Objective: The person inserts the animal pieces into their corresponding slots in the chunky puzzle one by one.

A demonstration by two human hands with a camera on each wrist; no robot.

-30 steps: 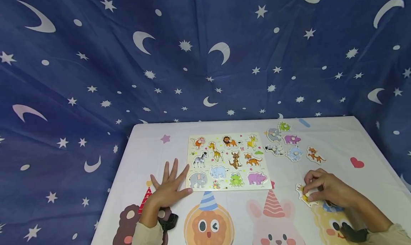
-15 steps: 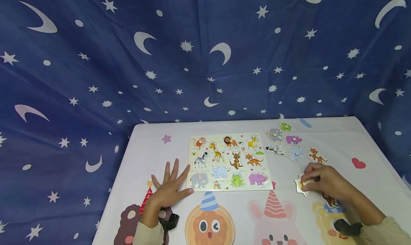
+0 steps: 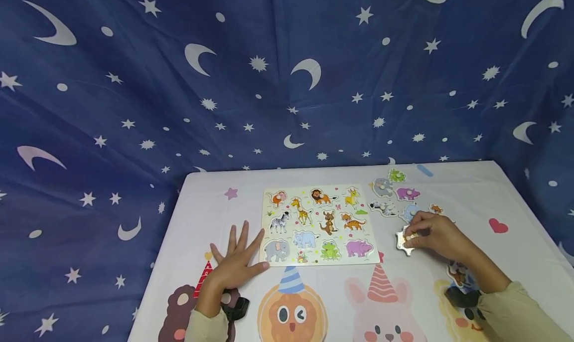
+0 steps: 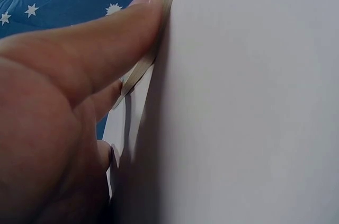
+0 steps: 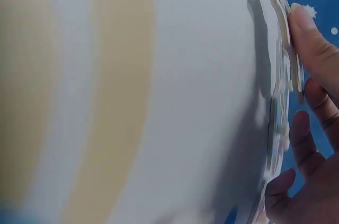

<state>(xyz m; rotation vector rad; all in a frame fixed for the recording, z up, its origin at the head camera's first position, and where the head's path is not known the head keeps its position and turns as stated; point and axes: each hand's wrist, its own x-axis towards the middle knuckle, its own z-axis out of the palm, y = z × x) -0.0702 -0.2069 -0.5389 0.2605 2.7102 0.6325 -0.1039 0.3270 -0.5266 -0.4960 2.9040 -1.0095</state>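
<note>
My left hand [image 3: 237, 262] lies spread on the table, its thumb and index finger at the left edge of the puzzle board [image 3: 293, 259]. The board shows animal pictures; the monkey [image 3: 278, 198], lion [image 3: 321, 197] and deer [image 3: 352, 198] carry knobs. To the right of the board, my right hand [image 3: 441, 235] pinches a yellow giraffe puzzle piece [image 3: 401, 241] by its knob. This piece is tilted and glossy with glare, partly covered by fingers. In the right wrist view, the piece [image 5: 283, 23] is seen edge-on above the table, under my thumb.
Loose knobbed pieces lie beyond my right hand: elephant [image 3: 382, 188], frog [image 3: 396, 176], hippo [image 3: 407, 194], zebra [image 3: 382, 209], a partly covered rhino [image 3: 409, 212] and tiger [image 3: 436, 209]. A brown kangaroo piece [image 3: 458, 276] lies near my right forearm. A blue star-patterned cloth [image 3: 251, 83] hangs behind.
My right hand has lifted the giraffe piece and carried it left and away from me, toward the board. It now partly covers the tiger and rhino pieces. My left hand stays put.
</note>
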